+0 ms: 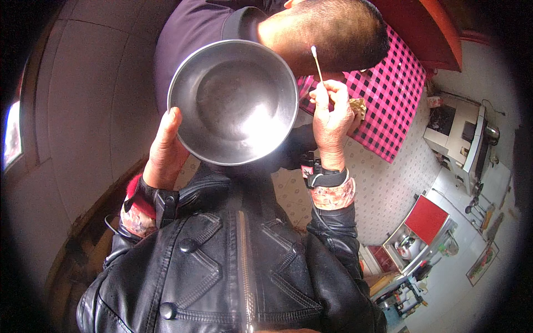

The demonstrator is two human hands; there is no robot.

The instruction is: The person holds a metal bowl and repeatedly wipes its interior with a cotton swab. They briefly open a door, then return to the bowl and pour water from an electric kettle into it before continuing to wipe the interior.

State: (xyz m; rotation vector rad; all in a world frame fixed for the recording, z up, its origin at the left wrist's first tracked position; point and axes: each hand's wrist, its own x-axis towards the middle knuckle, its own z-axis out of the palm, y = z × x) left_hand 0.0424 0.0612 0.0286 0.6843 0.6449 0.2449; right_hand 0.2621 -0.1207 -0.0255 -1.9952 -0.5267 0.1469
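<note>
My left hand (pixel 166 147) grips a round metal bowl (pixel 237 100) by its left side, thumb on the rim and the other fingers hidden beneath. The bowl's inside faces up at me, and bright light glares off its lower right; no contents can be made out. Between the thumb and fingers of my right hand (pixel 332 114) is a cotton swab (pixel 317 62), its white tip pointing up. The swab's tip overlaps the back of a seated person's head (pixel 333 37) in this view; whether they touch, I cannot tell.
The person in a dark top (pixel 195 37) leans over a table with a pink and black checked cloth (pixel 387 91). Crumpled gold-coloured foil or paper (pixel 358 108) shows beside my right hand. A cooking stove (pixel 454 129) and a red-topped cabinet (pixel 427 218) stand to the right. A pale wall (pixel 91 83) rises on the left.
</note>
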